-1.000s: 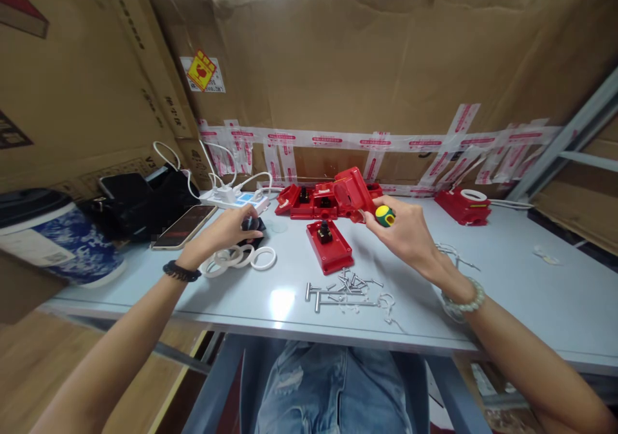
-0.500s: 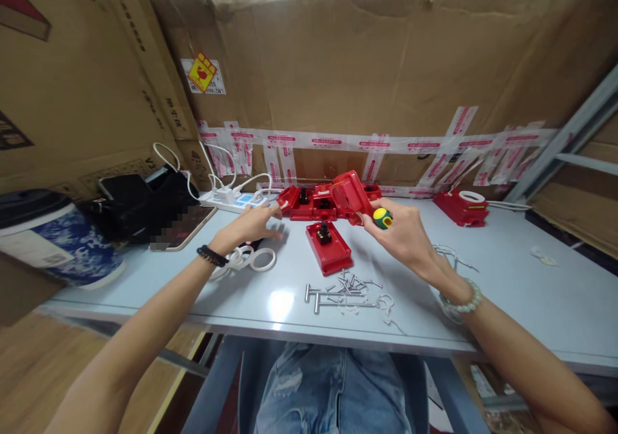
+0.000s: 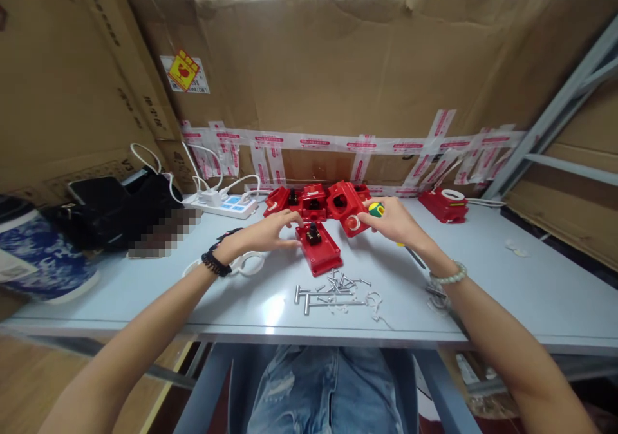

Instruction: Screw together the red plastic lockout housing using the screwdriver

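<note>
My left hand (image 3: 263,234) reaches over the table with fingers stretched out, fingertips at the left edge of a flat red base with a black switch (image 3: 318,248). It holds nothing. My right hand (image 3: 393,221) is closed on a red housing cover (image 3: 346,205), tilted up over the table, with a yellow-green screwdriver handle (image 3: 375,209) tucked in the same hand. More red housings (image 3: 302,202) stand in a row just behind. White rings (image 3: 248,264) lie beside my left wrist.
A pile of screws and metal pins (image 3: 335,289) lies near the table's front edge (image 3: 338,339). A power strip (image 3: 224,207), black bag (image 3: 111,208) and blue-white bucket (image 3: 38,257) sit left. Another red unit with a white ring (image 3: 441,205) is at back right. Cardboard walls close the back.
My left hand left the white rings and moved right to the flat red base. My right hand lowered the red cover and screwdriver towards the table. The view shifted slightly.
</note>
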Available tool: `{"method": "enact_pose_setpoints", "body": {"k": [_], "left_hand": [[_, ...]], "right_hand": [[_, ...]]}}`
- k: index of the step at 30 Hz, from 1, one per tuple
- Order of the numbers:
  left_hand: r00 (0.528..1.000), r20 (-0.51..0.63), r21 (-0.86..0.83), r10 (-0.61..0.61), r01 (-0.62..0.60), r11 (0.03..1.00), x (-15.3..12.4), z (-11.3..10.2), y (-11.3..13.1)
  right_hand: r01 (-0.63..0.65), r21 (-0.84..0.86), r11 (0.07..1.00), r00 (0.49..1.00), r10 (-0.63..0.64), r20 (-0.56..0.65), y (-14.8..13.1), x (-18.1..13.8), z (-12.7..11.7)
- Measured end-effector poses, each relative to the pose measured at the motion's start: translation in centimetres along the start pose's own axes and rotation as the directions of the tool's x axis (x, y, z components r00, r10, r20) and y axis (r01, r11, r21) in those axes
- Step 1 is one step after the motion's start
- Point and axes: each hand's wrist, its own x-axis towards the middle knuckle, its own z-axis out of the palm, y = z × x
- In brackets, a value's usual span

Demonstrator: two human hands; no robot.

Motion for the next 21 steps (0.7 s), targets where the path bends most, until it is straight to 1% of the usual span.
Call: {"method": "enact_pose_setpoints", "body": {"k": [2,5,8,12,14,17,19,21], "left_hand": [[0.999,0.031,-0.021,0.028,-0.027,0.999,0.5,0.5,0.7],[0.998,0.033,-0.005,0.060,-0.060,0.998,1.0,1.2,0.9],[0.994,0.035,0.020,0.107,-0.108,0.994,1.2,1.6,0.9],[0.982,0.020,0.010,0.186,-0.186,0.983,1.7,1.4,1.4],[0.974,-0.014,0.015,0.226,-0.226,0.974,2.2,1.1,2.0],[0.952,-0.064,0.028,0.300,-0.298,0.954,3.7,0.6,3.5],[0.933,-0.086,0.040,0.350,-0.348,0.937,5.5,0.4,4.9],[0.913,-0.101,0.072,0.394,-0.389,0.919,8.1,0.5,6.5]], "right_hand": [[-0.052,0.032,0.998,0.999,0.053,-0.009,0.5,0.4,-0.7],[-0.091,0.067,0.994,0.993,0.095,-0.071,1.4,0.9,-2.0],[-0.120,0.126,0.985,0.975,0.141,-0.172,2.2,1.2,-3.2],[-0.149,0.196,0.969,0.932,0.204,-0.300,2.5,1.4,-4.5],[-0.143,0.255,0.956,0.905,0.231,-0.358,2.3,1.3,-5.1],[-0.085,0.376,0.923,0.862,0.257,-0.437,2.2,1.2,-6.0],[-0.039,0.410,0.911,0.833,0.256,-0.491,2.2,1.0,-6.8],[-0.002,0.412,0.911,0.796,0.251,-0.551,2.4,0.8,-7.5]]}}
